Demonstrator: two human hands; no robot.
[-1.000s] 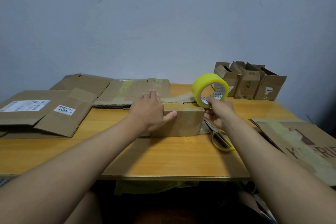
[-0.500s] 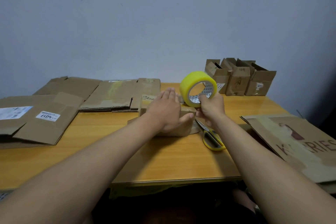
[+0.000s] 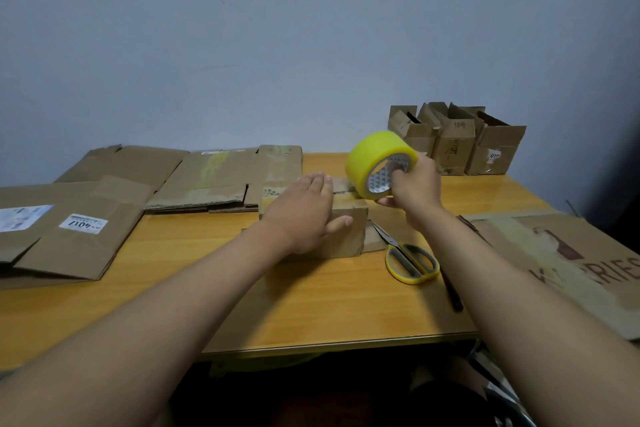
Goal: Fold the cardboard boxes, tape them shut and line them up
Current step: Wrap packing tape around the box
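Both forearms reach forward over the near edge of the desk [image 3: 311, 315]. The left hand [image 3: 304, 212] lies palm-down on top of a small cardboard box [image 3: 349, 236] at the middle of the desk, fingers straight and together, released, the thumb spread down over the box's front face. The right hand [image 3: 414, 184] is raised just past the box's right end, its fingers curled through the core of a yellow tape roll [image 3: 377, 160] and grasping it; the roll is tilted, its lower rim close to the box's top at the far right corner. Whether tape reaches the box cannot be told.

Yellow-handled scissors [image 3: 410, 262] lie on the desk just right of the box, blades pointing toward it. Flattened cardboard sheets [image 3: 214, 177] cover the far left part of the desk, one near the left edge bearing white labels. A large printed cardboard sheet [image 3: 568, 260] overhangs the right edge. Three folded boxes [image 3: 457, 142] stand side by side at the far right corner, against a pale blue-grey wall [image 3: 277, 63] with a few dark scuffs.
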